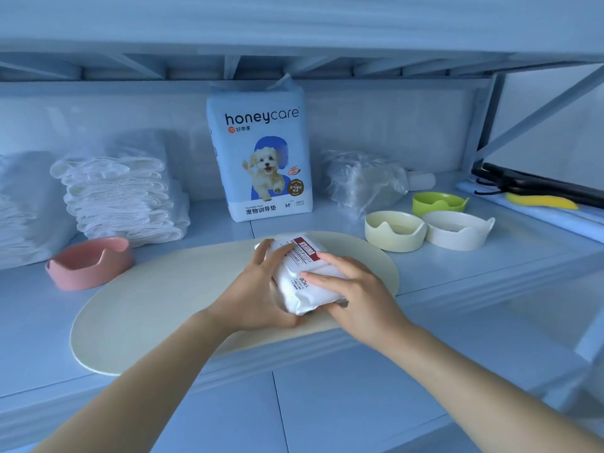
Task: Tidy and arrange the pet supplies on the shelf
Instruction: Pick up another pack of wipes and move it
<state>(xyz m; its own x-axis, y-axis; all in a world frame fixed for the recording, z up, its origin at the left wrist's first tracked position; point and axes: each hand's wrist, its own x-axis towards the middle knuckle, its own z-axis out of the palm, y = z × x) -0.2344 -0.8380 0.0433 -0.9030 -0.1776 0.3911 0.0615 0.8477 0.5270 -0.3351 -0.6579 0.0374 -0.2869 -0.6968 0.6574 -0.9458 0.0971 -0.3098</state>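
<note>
At the far left of the shelf, a stack of folded white pads is seen against the back wall, and a pink bowl with ear-shaped points is set just in front of it. A cream oval mat is laid across the shelf's front edge, the pink bowl touching its left end. Behind the mat, a honeycare pack is stood upright. Over the middle of the mat, a white wipes pack is held between both hands: its left side is wrapped by the curled fingers of the left hand, and its top and near end are gripped by the right hand. Whether the pack rests on the mat or is lifted slightly cannot be told. Further right, a crumpled clear bag is seen, with a yellow bowl, a white bowl and a green bowl clustered near it.
</note>
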